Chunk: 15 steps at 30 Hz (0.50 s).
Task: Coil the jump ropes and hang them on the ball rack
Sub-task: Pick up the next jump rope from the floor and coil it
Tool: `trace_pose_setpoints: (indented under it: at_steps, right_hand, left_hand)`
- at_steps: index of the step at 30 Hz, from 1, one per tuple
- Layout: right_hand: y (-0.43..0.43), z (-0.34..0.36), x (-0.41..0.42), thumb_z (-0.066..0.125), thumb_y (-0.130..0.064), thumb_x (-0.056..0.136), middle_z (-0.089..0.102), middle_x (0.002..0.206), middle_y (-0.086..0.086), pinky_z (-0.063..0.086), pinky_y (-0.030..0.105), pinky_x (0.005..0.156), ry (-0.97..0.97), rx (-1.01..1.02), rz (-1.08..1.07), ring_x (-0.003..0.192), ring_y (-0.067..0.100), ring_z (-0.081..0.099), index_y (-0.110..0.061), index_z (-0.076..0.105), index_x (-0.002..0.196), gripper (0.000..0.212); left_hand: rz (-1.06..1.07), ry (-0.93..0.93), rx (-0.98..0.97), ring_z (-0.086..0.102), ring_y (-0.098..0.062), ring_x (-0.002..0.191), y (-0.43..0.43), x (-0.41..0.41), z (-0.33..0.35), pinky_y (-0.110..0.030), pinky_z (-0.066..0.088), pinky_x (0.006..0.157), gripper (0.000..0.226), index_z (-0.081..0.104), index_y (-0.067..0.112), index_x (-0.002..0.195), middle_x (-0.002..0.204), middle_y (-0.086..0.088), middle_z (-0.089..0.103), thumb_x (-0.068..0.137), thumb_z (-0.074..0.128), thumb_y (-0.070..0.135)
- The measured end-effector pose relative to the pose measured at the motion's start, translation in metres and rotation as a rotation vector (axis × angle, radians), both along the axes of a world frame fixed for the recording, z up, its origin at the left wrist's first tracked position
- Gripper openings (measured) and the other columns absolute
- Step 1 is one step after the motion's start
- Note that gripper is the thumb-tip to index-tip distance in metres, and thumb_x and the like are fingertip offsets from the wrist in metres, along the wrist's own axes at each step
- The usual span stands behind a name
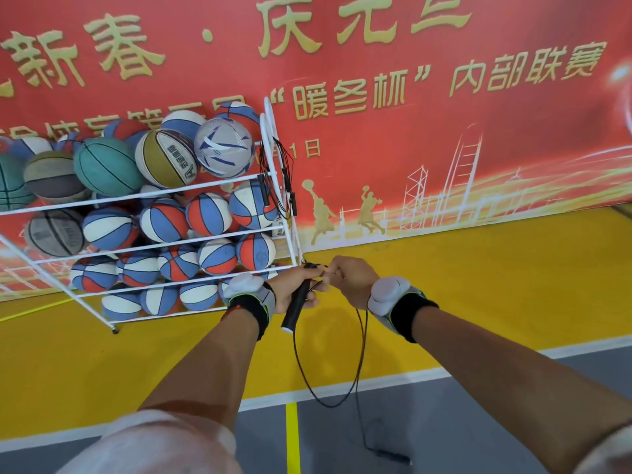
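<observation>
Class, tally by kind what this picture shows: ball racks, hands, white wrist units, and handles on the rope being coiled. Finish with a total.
Ball rack: 1
Hands: 2, left hand and right hand
White wrist units: 2
Rope handles: 2, one gripped, one trailing low
Total: 7

Ball rack at left before the banner, balls in it, jump ropes on its right end post.

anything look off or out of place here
Only the jump rope: its cord hangs loose from the left hand and right hand, and its second handle lies on the grey floor, not yet coiled. The ball rack looks orderly.
</observation>
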State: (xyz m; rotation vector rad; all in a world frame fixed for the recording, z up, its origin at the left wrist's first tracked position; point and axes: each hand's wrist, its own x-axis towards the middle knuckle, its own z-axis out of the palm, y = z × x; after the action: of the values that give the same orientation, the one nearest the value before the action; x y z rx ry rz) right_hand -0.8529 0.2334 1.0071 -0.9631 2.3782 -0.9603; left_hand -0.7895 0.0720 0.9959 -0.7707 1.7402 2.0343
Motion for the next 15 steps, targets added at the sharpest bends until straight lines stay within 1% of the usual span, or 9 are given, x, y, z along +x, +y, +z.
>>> trace_pose_setpoints:
  at_steps: [1,2,4,6,8,10,12,14,15]
  right_hand:
    - [0.003,-0.003,-0.002,0.057,-0.032,0.099,0.047,0.082,-0.002,0.04,0.039,0.072,0.025,-0.009,-0.028,0.075,0.026,0.044,-0.01,0.058,0.108,0.024]
    - [0.008,-0.005,-0.003,0.06,-0.037,0.097,0.047,0.081,-0.001,0.038,0.038,0.069,-0.001,-0.04,-0.046,0.072,0.026,0.045,-0.012,0.054,0.11,0.03]
    - [0.014,-0.011,-0.001,0.065,-0.04,0.093,0.052,0.084,0.005,0.042,0.04,0.065,-0.11,-0.086,-0.031,0.07,0.027,0.049,-0.013,0.05,0.113,0.037]
    - [0.02,-0.018,0.001,0.066,-0.036,0.093,0.056,0.087,0.009,0.045,0.037,0.064,-0.179,-0.024,0.049,0.073,0.027,0.053,-0.012,0.049,0.117,0.038]
    - [0.024,-0.033,0.003,0.063,-0.029,0.096,0.061,0.094,0.009,0.047,0.038,0.071,-0.168,0.109,0.147,0.083,0.03,0.059,-0.012,0.052,0.118,0.03]
    - [0.028,-0.055,0.01,0.056,-0.024,0.1,0.067,0.11,0.009,0.048,0.04,0.084,-0.173,0.22,0.19,0.104,0.031,0.064,-0.014,0.056,0.113,0.017]
    - [0.034,-0.082,0.018,0.052,-0.025,0.102,0.068,0.121,0.01,0.049,0.045,0.094,-0.22,0.246,0.173,0.114,0.031,0.063,-0.022,0.055,0.103,0.005]
    - [0.034,-0.105,0.024,0.05,-0.023,0.103,0.065,0.124,0.012,0.048,0.048,0.099,-0.313,0.218,0.14,0.119,0.032,0.06,-0.025,0.055,0.096,0.009]
    - [0.033,-0.114,0.027,0.05,-0.022,0.103,0.065,0.121,0.012,0.048,0.046,0.099,-0.358,0.197,0.11,0.117,0.032,0.06,-0.024,0.056,0.095,0.01]
  left_hand:
    - [-0.018,-0.017,0.008,0.042,-0.012,0.042,-0.001,0.0,0.004,-0.023,0.044,0.043,0.029,0.063,0.011,0.09,0.069,-0.003,0.057,0.101,0.055,0.037]
    - [-0.044,-0.035,0.005,0.035,-0.01,0.039,-0.004,-0.001,0.005,-0.021,0.036,0.038,0.03,0.062,0.011,0.09,0.064,-0.001,0.05,0.1,0.055,0.039]
    - [-0.139,-0.079,-0.061,0.03,-0.009,0.036,-0.007,-0.001,0.014,-0.019,0.03,0.035,0.029,0.059,0.012,0.092,0.06,0.002,0.042,0.098,0.058,0.04]
    - [-0.213,-0.107,-0.142,0.028,-0.009,0.036,-0.009,-0.001,0.027,-0.02,0.029,0.035,0.022,0.057,0.013,0.095,0.056,0.004,0.038,0.098,0.061,0.034]
    - [-0.228,-0.092,-0.181,0.027,-0.01,0.036,-0.011,0.001,0.044,-0.022,0.028,0.036,0.013,0.055,0.016,0.092,0.053,0.005,0.035,0.099,0.06,0.026]
    - [-0.193,-0.019,-0.207,0.026,-0.009,0.036,-0.018,0.003,0.059,-0.022,0.027,0.038,0.017,0.055,0.017,0.083,0.051,0.006,0.033,0.098,0.062,0.021]
    - [-0.131,0.053,-0.231,0.025,-0.009,0.036,-0.022,0.002,0.071,-0.022,0.024,0.039,0.023,0.053,0.018,0.076,0.05,0.005,0.031,0.094,0.066,0.018]
    - [-0.003,0.113,-0.242,0.027,-0.008,0.034,-0.028,0.004,0.083,-0.019,0.026,0.038,0.016,0.054,0.015,0.081,0.047,0.006,0.033,0.095,0.062,0.014]
    - [0.076,0.141,-0.238,0.028,-0.007,0.034,-0.031,0.005,0.088,-0.019,0.028,0.039,0.009,0.056,0.013,0.088,0.045,0.007,0.034,0.096,0.059,0.013]
